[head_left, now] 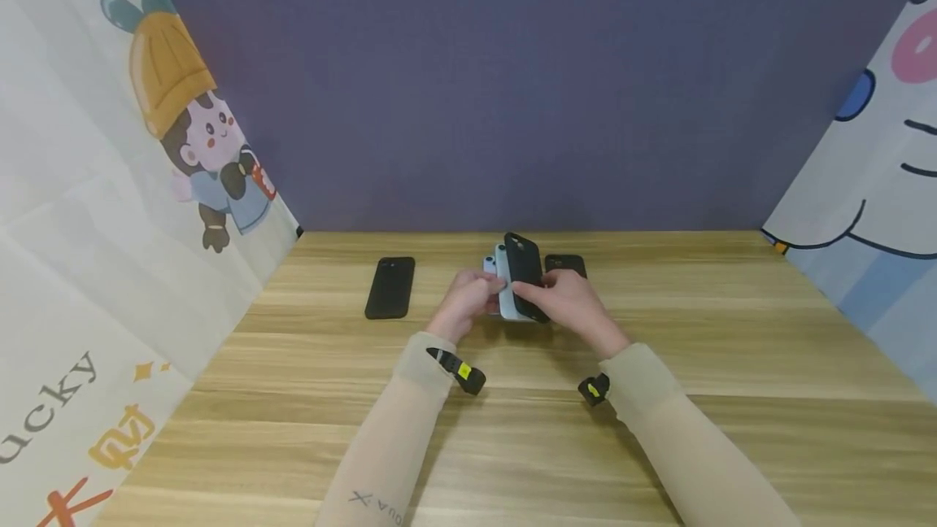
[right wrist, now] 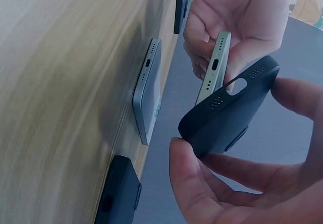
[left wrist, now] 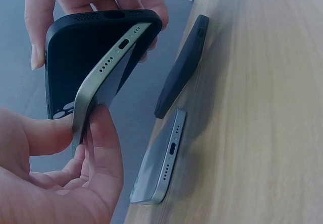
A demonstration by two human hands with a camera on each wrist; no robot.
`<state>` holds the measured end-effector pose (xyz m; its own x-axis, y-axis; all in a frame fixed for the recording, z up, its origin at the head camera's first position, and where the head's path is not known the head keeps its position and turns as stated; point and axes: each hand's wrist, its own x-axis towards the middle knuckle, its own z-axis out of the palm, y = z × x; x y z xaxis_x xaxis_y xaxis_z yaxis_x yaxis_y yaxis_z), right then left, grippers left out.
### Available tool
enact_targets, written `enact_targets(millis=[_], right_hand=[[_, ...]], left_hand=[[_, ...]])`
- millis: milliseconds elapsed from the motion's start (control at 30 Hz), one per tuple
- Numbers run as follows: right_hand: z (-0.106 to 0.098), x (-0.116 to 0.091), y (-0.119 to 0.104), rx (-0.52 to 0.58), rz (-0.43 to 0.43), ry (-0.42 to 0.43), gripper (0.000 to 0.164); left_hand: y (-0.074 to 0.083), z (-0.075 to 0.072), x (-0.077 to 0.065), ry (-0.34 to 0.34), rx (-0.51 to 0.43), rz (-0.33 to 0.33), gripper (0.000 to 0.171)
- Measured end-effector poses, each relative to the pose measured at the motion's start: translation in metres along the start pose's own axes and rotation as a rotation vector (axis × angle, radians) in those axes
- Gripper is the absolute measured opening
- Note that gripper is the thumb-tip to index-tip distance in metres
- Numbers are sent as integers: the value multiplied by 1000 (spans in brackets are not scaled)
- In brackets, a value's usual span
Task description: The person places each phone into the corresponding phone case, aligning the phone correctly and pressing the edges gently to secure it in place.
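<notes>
Above the table, my left hand point(head_left: 468, 297) pinches a pale green smartphone point(left wrist: 101, 65) by one long edge, between thumb and fingers. My right hand point(head_left: 574, 303) grips a black phone case point(head_left: 525, 275) by its sides. The phone sits tilted against the case, one side inside the rim and the other sticking out toward my left hand. Both charging-port ends face the wrist cameras. Behind them on the table lies a second light-coloured phone point(right wrist: 149, 90), partly hidden in the head view by the held pieces.
A black phone case point(head_left: 390, 287) lies on the wooden table point(head_left: 307, 397) at the left. Another black one point(head_left: 566, 263) lies just behind my right hand, partly covered by it. A dark blue panel point(head_left: 468, 88) rises at the table's back edge, with printed cloths at both sides.
</notes>
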<state>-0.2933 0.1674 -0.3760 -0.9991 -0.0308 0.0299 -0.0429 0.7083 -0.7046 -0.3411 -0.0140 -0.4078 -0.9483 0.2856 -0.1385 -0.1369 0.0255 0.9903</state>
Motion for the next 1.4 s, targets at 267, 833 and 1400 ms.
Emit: enact_targets(millis=[267, 833, 1400], right_hand=[[2, 0, -1, -25, 2, 11, 68], [0, 2, 4, 44, 12, -15, 73], [-1, 15, 25, 519, 173, -117, 42]], left_hand=[[1, 2, 1, 4, 7, 8, 23], [-2, 2, 4, -7, -36, 27, 26], [-2, 0, 6, -22, -120, 8, 24]])
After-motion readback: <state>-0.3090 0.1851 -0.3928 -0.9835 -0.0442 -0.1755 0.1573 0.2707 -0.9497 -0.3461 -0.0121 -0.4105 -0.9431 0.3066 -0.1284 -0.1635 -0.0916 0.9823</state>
